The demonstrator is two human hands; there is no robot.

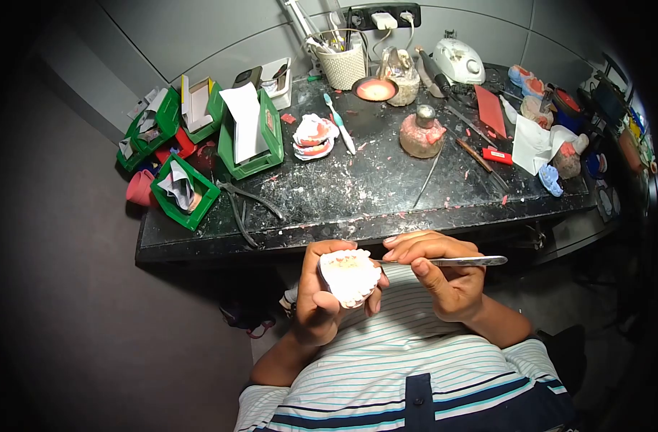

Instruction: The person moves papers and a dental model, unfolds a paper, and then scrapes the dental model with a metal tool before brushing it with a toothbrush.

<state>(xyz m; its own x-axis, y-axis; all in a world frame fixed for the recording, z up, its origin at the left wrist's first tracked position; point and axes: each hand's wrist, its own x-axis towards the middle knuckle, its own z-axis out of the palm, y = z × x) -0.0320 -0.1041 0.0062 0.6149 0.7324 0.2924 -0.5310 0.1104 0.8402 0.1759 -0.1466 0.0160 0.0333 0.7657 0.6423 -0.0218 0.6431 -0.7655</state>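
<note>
My left hand (pixel 318 306) is wrapped round a white plaster dental cast (pixel 349 281), its row of teeth along the edge and small pinkish-yellow patches on its upper part. The cast is held in front of my chest, just off the bench's front edge. In my right hand (pixel 455 284) a slim metal wax spatula (pixel 483 261) is pinched between thumb and fingers. Its broad rounded end points right, and its thin end reaches left, close to the cast's edge.
Pliers (pixel 246 212) lie near the front edge of the dark bench (pixel 307 234). Green bins (pixel 253 155) stand at left. Behind are a toothbrush (pixel 339 124), another cast (pixel 315 137) and a burner (pixel 424 133). Knives and red wax sheets (pixel 491 111) lie at right.
</note>
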